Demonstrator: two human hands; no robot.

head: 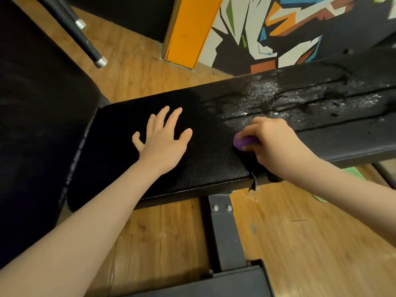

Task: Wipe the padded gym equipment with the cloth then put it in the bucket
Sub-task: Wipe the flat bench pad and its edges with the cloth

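left hand [162,140]: flat on bench pad [203,168], fingers spread, holding nothing | right hand [270,144]: fingers curled round purple cloth [242,142], pressing it on pad near the front edge | pad's far right: wet, streaky | floor [300,232]: wood

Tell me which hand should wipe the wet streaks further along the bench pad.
Right. The right hand already grips the purple cloth beside the streaks on the pad. The left hand rests flat and holds nothing.
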